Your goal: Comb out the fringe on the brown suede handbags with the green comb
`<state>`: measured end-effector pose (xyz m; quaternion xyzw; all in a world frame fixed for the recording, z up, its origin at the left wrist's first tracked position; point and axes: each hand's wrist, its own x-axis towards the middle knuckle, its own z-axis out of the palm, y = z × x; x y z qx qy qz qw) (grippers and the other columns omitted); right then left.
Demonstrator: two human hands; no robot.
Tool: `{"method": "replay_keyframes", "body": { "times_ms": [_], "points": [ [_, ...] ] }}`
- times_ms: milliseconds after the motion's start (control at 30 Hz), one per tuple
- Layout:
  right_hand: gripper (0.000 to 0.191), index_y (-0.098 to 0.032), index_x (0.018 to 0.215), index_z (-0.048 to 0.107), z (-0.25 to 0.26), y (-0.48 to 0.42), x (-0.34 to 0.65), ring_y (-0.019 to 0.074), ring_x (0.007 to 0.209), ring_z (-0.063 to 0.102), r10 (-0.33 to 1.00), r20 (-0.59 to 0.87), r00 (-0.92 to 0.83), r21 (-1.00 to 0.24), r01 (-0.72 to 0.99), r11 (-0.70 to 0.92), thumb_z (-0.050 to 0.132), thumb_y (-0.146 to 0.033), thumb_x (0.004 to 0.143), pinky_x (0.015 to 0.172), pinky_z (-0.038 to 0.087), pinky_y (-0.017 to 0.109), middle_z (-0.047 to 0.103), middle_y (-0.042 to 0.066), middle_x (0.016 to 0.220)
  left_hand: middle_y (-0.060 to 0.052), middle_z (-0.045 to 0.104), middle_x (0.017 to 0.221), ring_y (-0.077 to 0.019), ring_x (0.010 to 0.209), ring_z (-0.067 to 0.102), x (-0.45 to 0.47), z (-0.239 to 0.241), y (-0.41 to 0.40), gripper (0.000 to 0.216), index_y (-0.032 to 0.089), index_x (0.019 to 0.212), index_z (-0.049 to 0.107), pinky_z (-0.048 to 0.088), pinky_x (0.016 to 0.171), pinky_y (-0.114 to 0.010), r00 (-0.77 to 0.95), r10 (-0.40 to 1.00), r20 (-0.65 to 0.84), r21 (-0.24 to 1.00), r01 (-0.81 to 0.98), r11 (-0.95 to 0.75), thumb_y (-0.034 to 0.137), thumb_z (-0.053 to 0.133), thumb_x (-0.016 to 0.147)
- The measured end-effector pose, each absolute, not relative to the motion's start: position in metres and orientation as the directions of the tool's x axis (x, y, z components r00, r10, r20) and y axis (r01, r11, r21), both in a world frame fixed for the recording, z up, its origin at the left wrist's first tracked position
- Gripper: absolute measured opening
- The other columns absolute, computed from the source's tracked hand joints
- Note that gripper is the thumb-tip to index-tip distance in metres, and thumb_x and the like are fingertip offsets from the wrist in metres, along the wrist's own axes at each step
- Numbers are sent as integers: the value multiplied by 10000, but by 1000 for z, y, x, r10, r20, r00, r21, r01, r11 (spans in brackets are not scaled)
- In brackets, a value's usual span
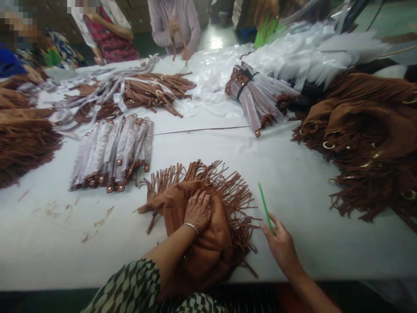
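Tabletop (293, 174): white; people (177, 24) beyond far edge
Left hand (197, 214): fingers together on near-edge bag (223, 234)
Right hand (282, 244): pinching green stick (265, 203)

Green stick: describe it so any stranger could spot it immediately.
On the white table, find the brown fringed piece at the near edge. Just right of it, the right hand holds the green stick, slim and bright beside dull brown strands.

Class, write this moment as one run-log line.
left hand: resting on brown fringed bag | right hand: holding green stick, beside bag | wrapped straps: lying on white table
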<state>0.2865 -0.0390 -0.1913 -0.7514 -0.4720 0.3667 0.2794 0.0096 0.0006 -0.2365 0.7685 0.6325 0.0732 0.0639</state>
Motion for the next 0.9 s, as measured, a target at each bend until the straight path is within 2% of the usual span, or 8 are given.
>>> {"method": "replay_keyframes", "body": {
  "times_ms": [100, 167, 233, 333, 467, 567, 700, 900],
  "points": [
    [571, -140, 1115, 537, -194, -120, 271, 225, 886, 620, 807, -471, 356, -769, 282, -573, 565, -550, 719, 771, 500, 307, 663, 80, 944, -61, 459, 1315, -287, 1264, 305, 6, -225, 6, 455, 182, 1255, 466, 308, 995, -448, 243, 968, -61, 146, 962, -232, 278, 438, 811],
    [507, -161, 1041, 545, -190, -154, 262, 192, 694, 614, 715, -573, 401, -741, 119, -661, 569, -553, 721, 610, 502, 276, 633, 18, 733, -71, 479, 1287, -297, 1233, 340, 0, -211, 13, 430, 195, 1237, 476, 313, 975, -465, 298, 948, -109, 118, 951, -285, 299, 429, 823],
    [480, -179, 995, 535, -184, -172, 254, 127, 432, 468, 630, -678, 378, -692, -42, -721, 570, -569, 719, 392, 383, 230, 476, -65, 512, -75, 487, 1272, -297, 1233, 339, -11, -194, 24, 412, 204, 1216, 485, 290, 994, -474, 385, 914, -128, 96, 922, -375, 330, 435, 828],
    [483, -193, 920, 514, -180, -178, 241, 79, 336, 292, 557, -753, 351, -630, -140, -764, 552, -624, 704, 313, 235, 200, 327, -107, 441, -73, 458, 1303, -287, 1289, 272, -36, -174, 45, 430, 210, 1217, 469, 194, 1067, -481, 430, 898, -87, 43, 903, -428, 368, 472, 818],
    [551, -189, 973, 508, -188, -157, 231, 137, 403, 464, 636, -666, 391, -681, 31, -732, 527, -656, 682, 382, 378, 247, 491, -56, 509, -121, 526, 1168, -302, 1151, 437, -73, -167, 61, 560, 170, 1172, 463, 335, 976, -449, 129, 977, -168, 16, 992, -128, 555, 515, 769],
    [698, -163, 1182, 440, -197, -127, 221, 251, 749, 642, 739, -559, 375, -713, 236, -660, 538, -624, 666, 650, 505, 340, 664, 72, 816, -96, 572, 999, -240, 934, 564, -84, -175, 54, 520, 165, 1031, 490, 443, 809, -341, 8, 958, -288, 89, 996, 19, 616, 479, 773],
    [702, -149, 1248, 409, -204, -89, 204, 309, 853, 638, 809, -491, 323, -648, 486, -587, 489, -553, 679, 711, 491, 406, 663, 138, 931, -74, 577, 939, -220, 870, 583, -73, -185, 34, 437, 175, 971, 482, 453, 749, -309, -56, 972, -227, 101, 992, 80, 576, 489, 797],
    [681, -140, 1232, 454, -205, -41, 212, 278, 831, 627, 859, -408, 309, -654, 558, -511, 534, -440, 626, 752, 478, 391, 655, 96, 870, -77, 586, 953, -220, 873, 590, -79, -178, 35, 420, 167, 1008, 478, 453, 735, -303, -108, 972, -211, 98, 987, 131, 542, 485, 819]
  ]
}}
